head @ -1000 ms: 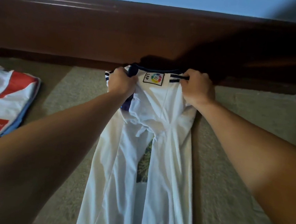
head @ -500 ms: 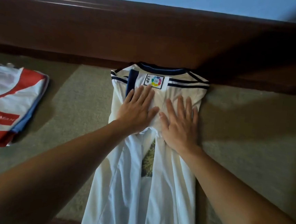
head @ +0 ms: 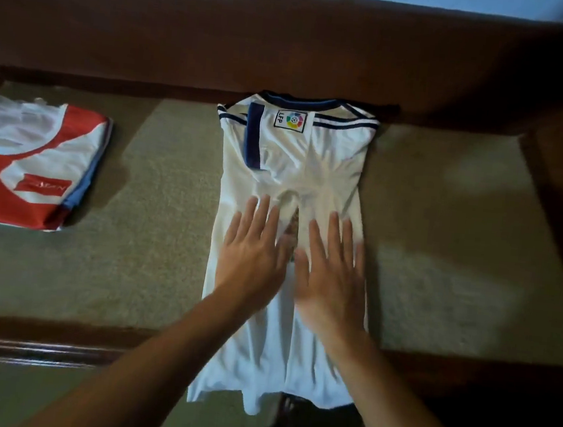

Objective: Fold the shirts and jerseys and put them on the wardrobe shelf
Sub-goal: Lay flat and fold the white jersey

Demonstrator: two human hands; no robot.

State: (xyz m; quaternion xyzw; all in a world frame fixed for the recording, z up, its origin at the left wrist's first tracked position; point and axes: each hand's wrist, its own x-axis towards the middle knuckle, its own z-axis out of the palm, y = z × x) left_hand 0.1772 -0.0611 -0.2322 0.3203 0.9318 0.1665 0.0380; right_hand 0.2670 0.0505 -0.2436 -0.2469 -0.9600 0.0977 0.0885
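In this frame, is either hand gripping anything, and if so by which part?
Nothing is gripped. The left hand and right hand lie flat, fingers straight, pressing on the middle of the white jersey.

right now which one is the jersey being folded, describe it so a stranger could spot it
On the olive bed surface against the dark wooden board, it is the long white jersey in the middle, under both flat hands. Unlike the folded red and white jersey at the left, it has navy stripes and a colourful LFP badge.

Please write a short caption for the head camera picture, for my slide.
Both hands, left hand and right hand, press flat on a white jersey; a folded red jersey lies left.
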